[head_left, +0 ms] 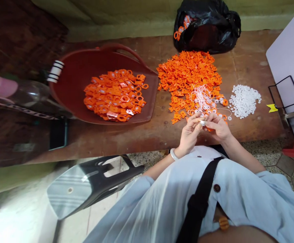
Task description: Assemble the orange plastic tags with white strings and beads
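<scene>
Close together at the table's front edge, my left hand (190, 132) and my right hand (218, 127) are both closed, fingertips pinching a small white piece (202, 123) between them. Just beyond the fingers lies a bundle of white and pink strings (202, 96) with small white discs around it. A large heap of orange plastic pieces (187, 69) spreads behind the strings. To the right sits a pile of small white pieces (244, 101). Some orange pieces are partly hidden beneath my hands.
A dark red basket (73, 67) on the left holds orange pieces with pale centres. Behind the heap is a black plastic bag (212, 30). A phone (58, 134) and bottle (33, 92) lie at far left. A grey stool (71, 190) stands below; a pale board (292, 64) is at right.
</scene>
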Motion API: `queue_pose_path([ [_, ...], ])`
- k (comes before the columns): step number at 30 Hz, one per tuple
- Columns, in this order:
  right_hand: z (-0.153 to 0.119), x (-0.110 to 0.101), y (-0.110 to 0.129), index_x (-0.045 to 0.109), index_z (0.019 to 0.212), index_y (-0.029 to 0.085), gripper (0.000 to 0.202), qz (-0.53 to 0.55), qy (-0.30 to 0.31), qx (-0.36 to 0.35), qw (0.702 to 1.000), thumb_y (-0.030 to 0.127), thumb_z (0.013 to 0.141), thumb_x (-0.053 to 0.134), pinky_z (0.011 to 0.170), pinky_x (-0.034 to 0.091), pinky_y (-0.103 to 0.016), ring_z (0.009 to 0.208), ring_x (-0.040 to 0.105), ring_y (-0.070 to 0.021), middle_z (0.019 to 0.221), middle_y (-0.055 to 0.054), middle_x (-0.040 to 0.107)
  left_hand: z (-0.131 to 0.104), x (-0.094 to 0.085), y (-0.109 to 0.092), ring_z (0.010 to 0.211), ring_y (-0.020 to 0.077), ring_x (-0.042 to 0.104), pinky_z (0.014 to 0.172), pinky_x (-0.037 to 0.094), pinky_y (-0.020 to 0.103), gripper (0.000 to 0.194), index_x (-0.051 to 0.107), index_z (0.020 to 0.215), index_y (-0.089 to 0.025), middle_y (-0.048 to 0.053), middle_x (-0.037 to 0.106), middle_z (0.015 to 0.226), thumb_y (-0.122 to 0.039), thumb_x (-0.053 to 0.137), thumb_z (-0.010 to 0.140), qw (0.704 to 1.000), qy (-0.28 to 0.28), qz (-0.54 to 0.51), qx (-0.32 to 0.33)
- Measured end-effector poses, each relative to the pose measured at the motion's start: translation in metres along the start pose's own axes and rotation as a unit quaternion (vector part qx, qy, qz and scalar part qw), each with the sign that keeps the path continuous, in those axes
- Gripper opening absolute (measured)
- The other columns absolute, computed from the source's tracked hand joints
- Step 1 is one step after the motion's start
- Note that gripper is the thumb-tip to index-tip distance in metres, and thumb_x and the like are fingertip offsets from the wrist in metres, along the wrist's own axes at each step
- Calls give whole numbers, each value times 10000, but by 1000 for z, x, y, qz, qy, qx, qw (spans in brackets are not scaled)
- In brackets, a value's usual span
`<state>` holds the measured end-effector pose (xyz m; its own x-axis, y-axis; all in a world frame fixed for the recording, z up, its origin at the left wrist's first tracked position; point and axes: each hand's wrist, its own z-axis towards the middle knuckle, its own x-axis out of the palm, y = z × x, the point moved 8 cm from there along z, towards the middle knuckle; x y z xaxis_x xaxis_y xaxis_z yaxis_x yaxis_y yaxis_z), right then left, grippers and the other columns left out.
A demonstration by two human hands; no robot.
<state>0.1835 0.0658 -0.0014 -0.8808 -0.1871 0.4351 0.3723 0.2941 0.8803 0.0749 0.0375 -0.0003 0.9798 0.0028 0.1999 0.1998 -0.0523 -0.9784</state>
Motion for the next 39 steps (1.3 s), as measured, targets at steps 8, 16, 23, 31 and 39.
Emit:
queue_pose_path([
  [8, -16, -79, -45, 737, 927, 201, 429, -126, -113, 66, 983, 400, 568, 864, 624, 532, -282, 633, 643, -121, 735, 11, 709, -15, -62, 55, 806, 131, 619, 699, 504, 246, 400, 624, 1153, -159, 99, 677, 1037, -292, 684, 781, 980, -55, 189, -41],
  [16, -12, -72, -63, 717, 852, 190, 422, -181, -93, 53, 978, 482, 576, 845, 605, 557, -278, 619, 661, -134, 715, -12, 710, -4, -74, 54, 839, 192, 619, 781, 513, 327, 320, 642, 1053, -174, 99, 640, 1020, -275, 713, 758, 910, -11, 415, 16],
  [23, 6, -52, -59, 722, 932, 175, 346, -335, -64, -29, 940, 464, 742, 716, 725, 575, -358, 715, 685, -178, 830, -58, 739, 12, -56, 61, 942, 293, 635, 833, 500, 403, 329, 623, 968, -134, 162, 646, 1017, -336, 742, 736, 839, -33, 542, -33],
  [31, 2, -14, -17, 725, 1013, 230, 225, -338, 19, -160, 927, 360, 837, 674, 868, 548, -366, 924, 690, -187, 1000, -57, 746, 11, -29, 21, 739, 159, 675, 729, 541, 286, 343, 642, 1137, -160, 63, 721, 895, -214, 641, 798, 962, 83, 259, -2],
  [39, -4, -18, -17, 725, 931, 264, 347, -62, -39, -46, 996, 482, 676, 815, 836, 567, -340, 822, 689, -163, 851, 4, 733, 3, -29, -13, 1031, 204, 679, 942, 527, 369, 330, 700, 1027, -189, 104, 720, 1116, -368, 767, 759, 994, -18, 50, 91],
])
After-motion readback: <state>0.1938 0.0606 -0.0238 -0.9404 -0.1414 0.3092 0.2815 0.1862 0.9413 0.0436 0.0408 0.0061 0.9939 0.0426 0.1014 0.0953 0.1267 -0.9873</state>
